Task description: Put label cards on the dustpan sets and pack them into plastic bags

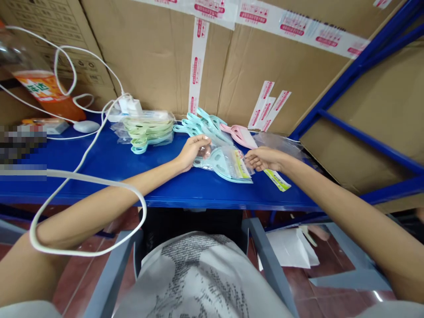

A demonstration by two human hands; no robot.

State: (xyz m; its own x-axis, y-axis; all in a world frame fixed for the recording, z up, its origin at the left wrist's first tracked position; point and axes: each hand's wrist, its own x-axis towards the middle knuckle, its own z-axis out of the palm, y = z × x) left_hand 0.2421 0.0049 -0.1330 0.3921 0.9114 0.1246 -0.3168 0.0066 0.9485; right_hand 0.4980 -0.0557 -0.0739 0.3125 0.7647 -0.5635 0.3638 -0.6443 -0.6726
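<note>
On the blue table lies a small light-blue dustpan (220, 162) in a clear plastic bag, with a yellow-green and white card (241, 164) at its wide end. My left hand (195, 151) is closed around the bag at the handle end. At the opposite end, the curled fingers of my right hand (263, 159) pinch the bag's edge; the exact grip is partly hidden. Another label card (277, 180) lies just below my right hand. Behind my hands are a pile of loose light-blue dustpans (203, 123) and a pink piece (239, 134) with a whitish end.
Bagged green and blue dustpans (147, 128) are stacked left of my left hand. Clear bags (281, 145) lie at right. A white cable (88, 154) loops across the left side. An orange drink bottle (49, 88) stands far left. Cardboard (159, 66) and a blue frame (331, 79) border the table (159, 185).
</note>
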